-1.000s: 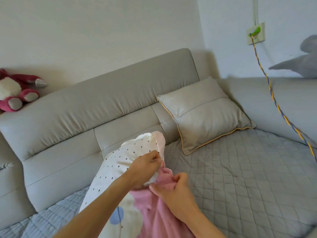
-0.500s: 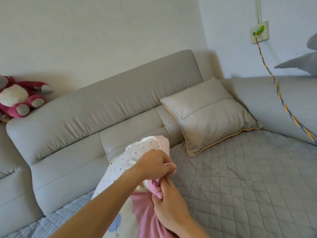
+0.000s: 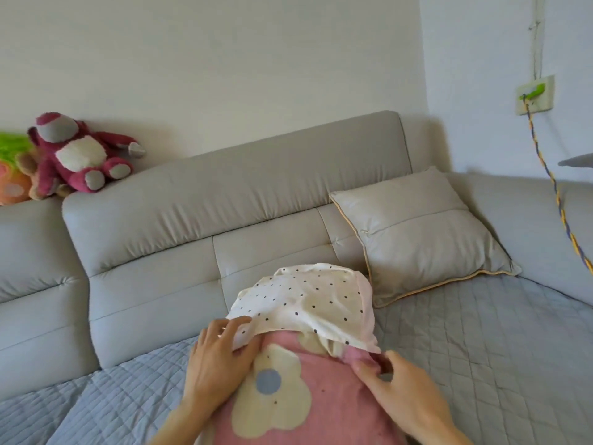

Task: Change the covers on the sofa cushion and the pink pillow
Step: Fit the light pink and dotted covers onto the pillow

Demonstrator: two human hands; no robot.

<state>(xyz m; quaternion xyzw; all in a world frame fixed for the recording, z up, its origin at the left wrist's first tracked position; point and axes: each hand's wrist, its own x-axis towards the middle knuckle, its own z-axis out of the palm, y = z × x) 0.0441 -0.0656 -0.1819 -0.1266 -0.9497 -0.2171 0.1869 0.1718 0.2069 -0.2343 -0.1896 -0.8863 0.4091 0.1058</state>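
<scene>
A pillow stands on end in front of me on the sofa seat. Its upper part shows a white dotted cover (image 3: 305, 303); a pink cover with a cream flower (image 3: 288, 393) wraps the lower part. My left hand (image 3: 218, 354) rests with spread fingers on the pillow's left side, at the edge where the two fabrics meet. My right hand (image 3: 394, 390) pinches the pink cover's rim on the right side. A grey sofa cushion with yellow piping (image 3: 420, 236) leans in the sofa corner behind.
The grey sofa backrest (image 3: 224, 194) runs behind the pillow; a quilted grey-blue cover (image 3: 481, 342) lies on the seat. Plush toys (image 3: 77, 152) sit on the backrest at left. A braided cord (image 3: 552, 184) hangs from a wall socket (image 3: 534, 94) at right.
Both hands moved apart from the pillow's top corner to its two sides. The pink cover now reaches higher and the pillow faces me flat. The camera tilted and shifted.
</scene>
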